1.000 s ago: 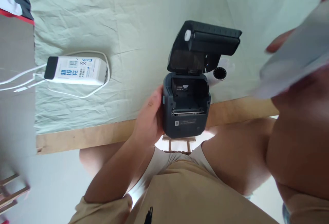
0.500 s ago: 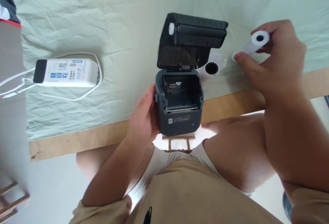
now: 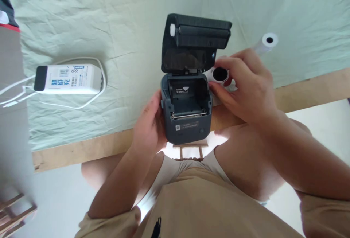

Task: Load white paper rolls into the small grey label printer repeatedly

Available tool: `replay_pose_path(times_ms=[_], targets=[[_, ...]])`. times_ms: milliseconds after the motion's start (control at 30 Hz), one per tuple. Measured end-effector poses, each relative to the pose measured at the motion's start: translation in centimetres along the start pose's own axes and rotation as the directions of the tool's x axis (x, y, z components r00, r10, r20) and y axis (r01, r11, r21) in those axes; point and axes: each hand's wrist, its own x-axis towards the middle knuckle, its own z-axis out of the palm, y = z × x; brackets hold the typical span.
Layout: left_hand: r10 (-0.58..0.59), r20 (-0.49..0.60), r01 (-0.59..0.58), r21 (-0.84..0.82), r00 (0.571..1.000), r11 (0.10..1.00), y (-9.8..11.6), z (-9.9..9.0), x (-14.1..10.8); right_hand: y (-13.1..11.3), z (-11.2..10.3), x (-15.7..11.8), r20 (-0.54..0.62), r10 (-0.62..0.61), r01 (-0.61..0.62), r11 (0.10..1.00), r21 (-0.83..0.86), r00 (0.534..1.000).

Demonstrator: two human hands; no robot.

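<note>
A dark blue-grey label printer is held at the table's front edge, its black lid raised and its paper bay showing no roll. My left hand is wrapped round the printer's left side. Just right of the bay, my right hand has its thumb and fingers round a white roll with a wide dark core. A narrower white roll stands on the cloth beyond my right hand, untouched.
A white power bank with a looped white cable lies on the left of the green cloth. The table's bare wooden edge runs in front of my legs. A wooden stool stands at the lower left.
My right hand has let go of the narrower white roll, moved left and taken hold of the wide-cored roll. The printer has shifted slightly left in view.
</note>
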Motion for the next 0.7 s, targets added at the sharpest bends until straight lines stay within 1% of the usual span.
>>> replay_pose_path(times_ms=[100, 133, 233, 300, 400, 467, 567, 600, 700], targets=[[-0.023, 0.012, 0.023, 0.013, 1.0, 1.0, 0.0, -0.1, 0.0, 0.5, 0.0, 0.1, -0.009, 0.038, -0.038, 0.999, 0.026, 0.999], [-0.036, 0.014, 0.036, 0.006, 0.999, 0.999, 0.0, -0.1, 0.0, 0.5, -0.2, 0.0, 0.008, 0.043, -0.043, 0.999, 0.024, 0.999], [-0.054, -0.01, 0.054, -0.016, 0.998, 0.998, -0.1, -0.1, -0.1, 0.3, -0.6, -0.1, 0.078, -0.002, 0.002, 1.0, 0.002, 0.997], [-0.064, -0.023, 0.064, -0.011, 0.998, 0.998, -0.1, 0.0, -0.1, 0.1, -0.6, -0.1, 0.104, -0.003, 0.002, 1.0, 0.009, 0.995], [-0.072, -0.018, 0.071, -0.008, 0.997, 0.997, 0.1, 0.2, 0.0, 0.4, -0.6, -0.2, 0.078, 0.005, -0.01, 0.997, 0.07, 0.997], [-0.069, -0.006, 0.069, -0.025, 0.998, 0.997, 0.2, 0.4, -0.1, 0.6, -0.6, -0.1, 0.082, -0.027, 0.017, 0.993, 0.116, 0.996], [-0.062, 0.052, 0.065, -0.055, 0.997, 0.996, 0.3, 0.7, -0.1, 0.8, -0.7, -0.1, 0.161, -0.068, 0.048, 0.991, 0.128, 0.985], [-0.058, 0.085, 0.063, -0.062, 0.995, 0.996, 0.3, 0.8, -0.1, 0.8, -0.6, -0.1, 0.163, -0.073, 0.055, 0.992, 0.114, 0.984], [-0.056, 0.158, 0.069, -0.079, 0.986, 0.994, 0.3, 1.0, -0.2, 1.2, -0.3, -0.2, 0.094, -0.077, 0.069, 0.994, 0.083, 0.993]])
